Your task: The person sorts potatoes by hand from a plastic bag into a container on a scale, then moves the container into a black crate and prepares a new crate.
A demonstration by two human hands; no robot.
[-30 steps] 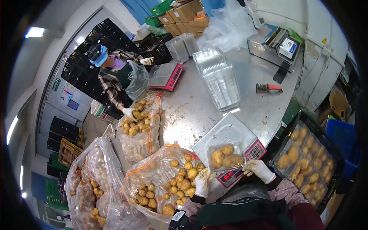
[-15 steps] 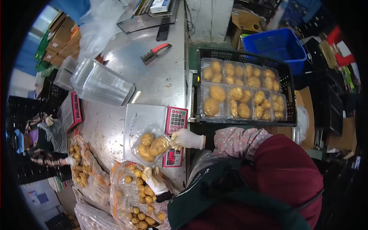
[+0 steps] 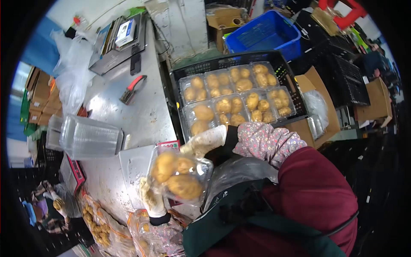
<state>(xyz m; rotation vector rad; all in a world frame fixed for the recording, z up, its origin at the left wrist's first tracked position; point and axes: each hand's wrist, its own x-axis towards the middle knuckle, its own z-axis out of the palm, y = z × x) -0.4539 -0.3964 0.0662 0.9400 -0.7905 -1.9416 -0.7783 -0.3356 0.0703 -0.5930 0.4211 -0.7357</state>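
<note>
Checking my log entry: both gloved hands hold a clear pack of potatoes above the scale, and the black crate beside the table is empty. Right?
Not quite. In the head view the black crate holds filled potato packs. Both hands, left and right, do hold the clear pack of potatoes.

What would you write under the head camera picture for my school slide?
Two gloved hands, left hand and right hand, lift a clear pack of potatoes above a metal table, beside a crate of filled packs.

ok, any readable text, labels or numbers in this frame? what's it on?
None legible.
Scale keypad: keys too blurred to read.
Box on the sealing machine: print too small.
Clear pack of potatoes, held by left hand and right hand: no visible label.
</note>
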